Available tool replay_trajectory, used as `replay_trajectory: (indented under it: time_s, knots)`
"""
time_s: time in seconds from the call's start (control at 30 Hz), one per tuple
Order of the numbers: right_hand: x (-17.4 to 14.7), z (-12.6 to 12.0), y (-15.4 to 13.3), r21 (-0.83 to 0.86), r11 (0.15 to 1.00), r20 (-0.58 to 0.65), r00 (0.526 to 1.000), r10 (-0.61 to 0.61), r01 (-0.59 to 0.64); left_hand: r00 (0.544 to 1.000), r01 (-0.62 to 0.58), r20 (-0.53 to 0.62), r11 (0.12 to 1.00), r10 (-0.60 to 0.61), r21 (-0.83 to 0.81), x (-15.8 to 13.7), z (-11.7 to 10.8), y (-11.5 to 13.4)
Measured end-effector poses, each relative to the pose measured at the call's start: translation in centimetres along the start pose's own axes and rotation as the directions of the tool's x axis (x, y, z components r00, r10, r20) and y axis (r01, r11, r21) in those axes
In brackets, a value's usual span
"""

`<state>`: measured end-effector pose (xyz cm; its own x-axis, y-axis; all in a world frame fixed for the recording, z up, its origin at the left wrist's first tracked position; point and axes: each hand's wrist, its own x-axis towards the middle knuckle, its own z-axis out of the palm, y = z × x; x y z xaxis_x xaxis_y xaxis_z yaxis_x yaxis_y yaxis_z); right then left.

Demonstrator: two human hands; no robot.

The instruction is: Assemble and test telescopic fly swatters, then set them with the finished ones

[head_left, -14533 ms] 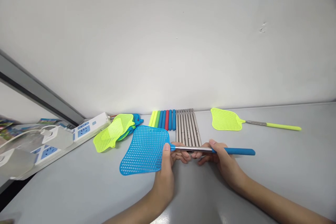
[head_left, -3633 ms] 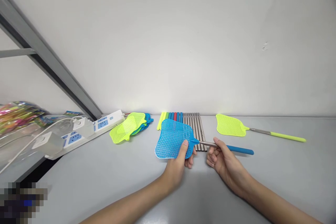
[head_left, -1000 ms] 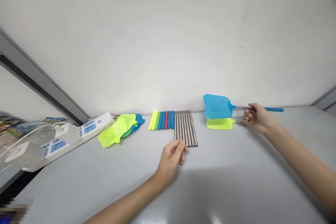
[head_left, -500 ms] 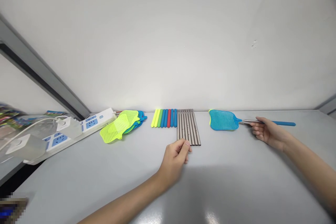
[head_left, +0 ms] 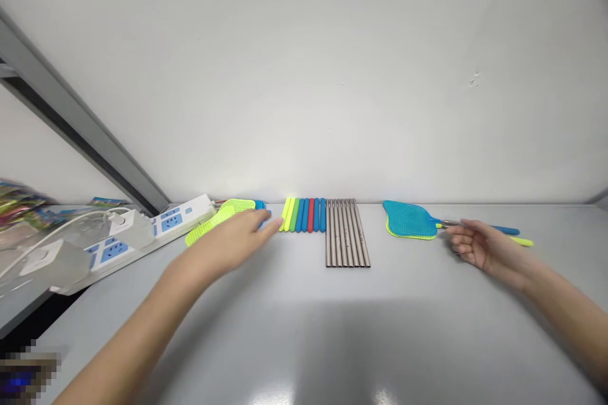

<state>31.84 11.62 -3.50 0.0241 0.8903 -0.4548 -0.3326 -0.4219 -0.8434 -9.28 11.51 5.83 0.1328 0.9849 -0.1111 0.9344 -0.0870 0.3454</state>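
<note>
My left hand (head_left: 237,237) reaches over the loose fly swatter heads (head_left: 234,205), yellow-green and blue, partly covering them; its fingers are stretched and hold nothing that I can see. To its right lies a row of coloured handle grips (head_left: 304,215), yellow, green, blue and red. Beside the grips stands a neat row of metal tubes (head_left: 346,234). On the right, my right hand (head_left: 475,243) is closed on the thin metal shaft of a blue fly swatter (head_left: 411,219). Under it, a yellow-green fly swatter (head_left: 411,237) shows along the edge and at its handle end.
A white power strip (head_left: 185,212) with plugged-in adapters (head_left: 59,266) runs along the table's left edge. Behind the table (head_left: 308,329) rises a plain wall. Colourful packets (head_left: 28,209) lie beyond the frame post at left.
My left hand has left the metal tubes and moved left to the loose swatter heads. The blue swatter has turned slightly, so more of the yellow-green one shows beneath it.
</note>
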Motion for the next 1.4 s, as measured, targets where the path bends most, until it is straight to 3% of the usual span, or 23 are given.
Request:
replay_trajectory:
  time_s: [0.07, 0.17, 0.33, 0.5, 0.67, 0.93, 1.27, 1.4]
  knots:
    - [-0.7, 2.4, 0.7, -0.027, 0.999, 0.102, 0.995, 0.022, -0.019, 0.998, 0.056, 0.003, 0.992, -0.057, 0.112, 0.7, -1.1, -1.3]
    - [-2.4, 6.0, 2.1, -0.128, 0.992, 0.357, 0.932, 0.065, -0.020, 0.984, 0.176, 0.009, 0.970, -0.180, 0.170, 1.8, -1.6, -3.1]
    - [-4.4, 9.8, 4.1, -0.240, 0.970, 0.529, 0.844, 0.092, 0.045, 0.973, 0.195, 0.077, 0.956, -0.216, 0.218, 3.1, -0.8, -5.2]
    - [-4.1, 10.2, 4.9, -0.355, 0.928, 0.500, 0.862, 0.090, 0.109, 0.966, 0.189, 0.132, 0.957, -0.221, 0.221, 3.6, 0.0, -5.8]
    - [-3.7, 9.9, 4.9, -0.511, 0.842, 0.484, 0.867, 0.120, 0.169, 0.955, 0.214, 0.153, 0.948, -0.254, 0.234, 3.1, -0.1, -4.7]
    - [-4.0, 10.0, 4.7, -0.544, 0.829, 0.472, 0.864, 0.175, 0.128, 0.948, 0.204, 0.187, 0.943, -0.257, 0.263, 1.5, -0.7, -1.7]
    - [-4.1, 9.6, 3.9, -0.556, 0.831, 0.521, 0.788, 0.328, 0.022, 0.950, 0.154, 0.242, 0.970, -0.197, 0.187, -0.1, -0.1, -0.8]
    - [-3.9, 9.5, 3.9, -0.511, 0.859, 0.490, 0.827, 0.276, 0.016, 0.964, 0.154, 0.189, 0.970, -0.190, 0.186, 0.1, 0.1, -1.4]
